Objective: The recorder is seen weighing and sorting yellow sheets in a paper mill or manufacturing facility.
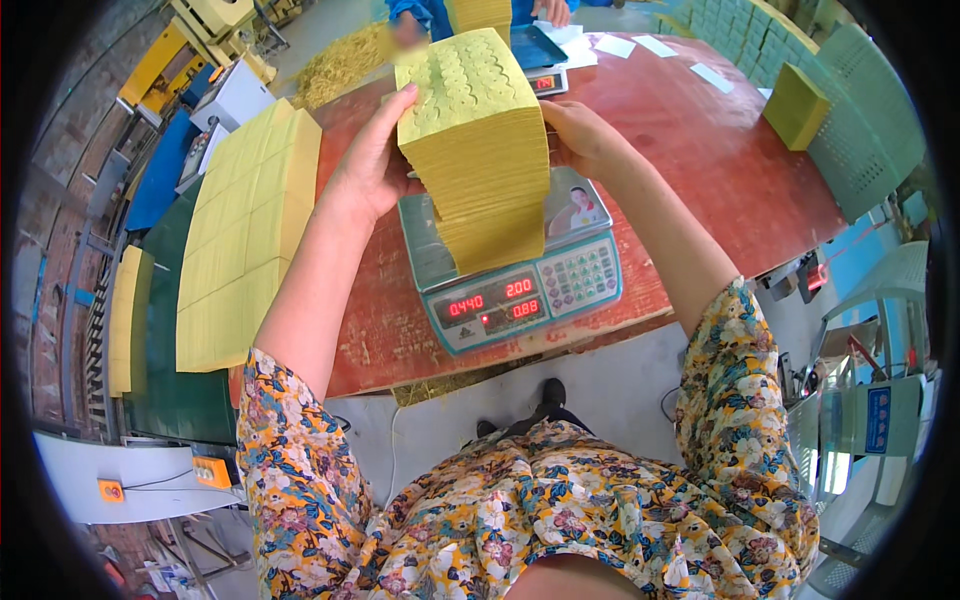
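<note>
A tall stack of yellow paper sheets [480, 150] with scalloped cut patterns on top stands on a teal digital weighing scale [520, 285] with a red display. My left hand [372, 160] grips the stack's left side near its top. My right hand [580, 135] presses against the stack's right side. Both hands hold the stack upright on the scale's pan.
The scale sits on a red-brown wooden table [700, 160]. A long row of yellow paper stacks [245, 230] lies at the left. A single yellow block [797, 105] sits at the right beside green crates [860, 120]. Another person in blue [420, 12] works at a second scale [540, 62] across the table.
</note>
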### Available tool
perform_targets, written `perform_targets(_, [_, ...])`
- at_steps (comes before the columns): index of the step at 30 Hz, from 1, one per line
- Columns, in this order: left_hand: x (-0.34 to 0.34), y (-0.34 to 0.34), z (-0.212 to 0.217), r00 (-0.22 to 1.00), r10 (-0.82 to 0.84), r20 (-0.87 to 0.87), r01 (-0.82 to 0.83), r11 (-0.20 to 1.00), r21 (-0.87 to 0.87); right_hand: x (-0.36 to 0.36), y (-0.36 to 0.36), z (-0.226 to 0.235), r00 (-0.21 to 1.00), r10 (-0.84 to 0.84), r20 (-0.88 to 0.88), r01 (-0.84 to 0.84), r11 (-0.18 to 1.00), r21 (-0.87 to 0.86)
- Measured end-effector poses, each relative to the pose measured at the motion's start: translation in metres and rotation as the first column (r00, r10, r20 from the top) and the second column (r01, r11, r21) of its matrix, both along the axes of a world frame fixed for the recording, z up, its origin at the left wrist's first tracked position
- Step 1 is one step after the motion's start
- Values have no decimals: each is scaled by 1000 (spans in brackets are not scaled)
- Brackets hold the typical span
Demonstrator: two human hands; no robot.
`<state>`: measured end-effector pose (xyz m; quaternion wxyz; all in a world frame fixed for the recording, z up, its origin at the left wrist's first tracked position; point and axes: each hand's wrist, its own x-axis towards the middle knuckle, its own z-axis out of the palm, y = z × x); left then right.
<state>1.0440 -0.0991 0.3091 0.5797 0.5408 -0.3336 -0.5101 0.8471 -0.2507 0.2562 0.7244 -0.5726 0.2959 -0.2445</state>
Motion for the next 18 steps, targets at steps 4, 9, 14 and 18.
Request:
perform_targets(4, [5, 4, -4, 999, 32, 19, -31, 999, -33, 1, 6, 6, 999, 3, -32, -5, 998, -68])
perform_targets(9, [1, 7, -3, 998, 51, -43, -52, 998, -29, 0, 7, 5, 996, -44, -82, 33, 991, -130])
perform_targets(14, [-2, 11, -4, 998, 64, 21, -64, 998, 7, 3, 10, -3, 990, -74, -117, 57, 988, -142])
perform_targets(18, [-2, 11, -7, 995, 97, 16, -96, 993, -62, 3, 11, 0, 990, -95, -100, 69, 967, -245])
